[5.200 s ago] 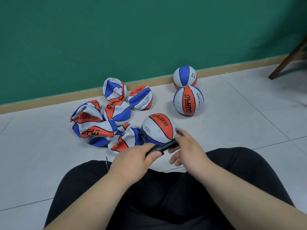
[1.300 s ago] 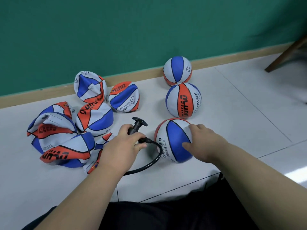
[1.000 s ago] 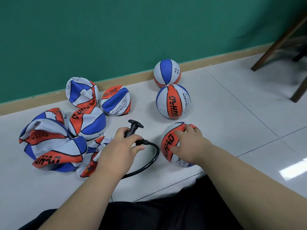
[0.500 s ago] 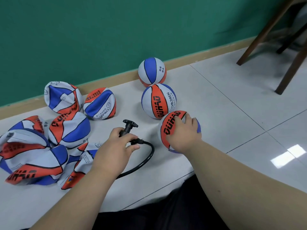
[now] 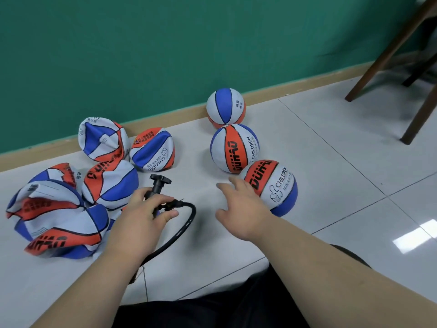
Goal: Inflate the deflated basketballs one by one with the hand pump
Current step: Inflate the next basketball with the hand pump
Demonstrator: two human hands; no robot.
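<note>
My left hand (image 5: 144, 214) grips the black hand pump (image 5: 158, 185) on the floor, its hose (image 5: 182, 226) looping to the right and back under my arm. My right hand (image 5: 241, 209) hovers with spread fingers just left of an inflated red, white and blue basketball (image 5: 274, 185); whether it still touches the ball is unclear. That ball sits against a second inflated ball (image 5: 234, 147), with a third (image 5: 225, 107) behind by the wall. Several deflated basketballs lie in a heap at the left, among them one (image 5: 110, 181) just beyond the pump.
A green wall with a wooden baseboard (image 5: 295, 88) runs behind the balls. Dark wooden chair legs (image 5: 418, 114) stand at the upper right. The floor is pale tile (image 5: 354, 174). My dark-trousered legs (image 5: 224, 308) fill the bottom of the view.
My right hand rolled the inflated ball to the right beside the other two and has now come off its top, fingers spread. The left hand keeps its grip on the pump.
</note>
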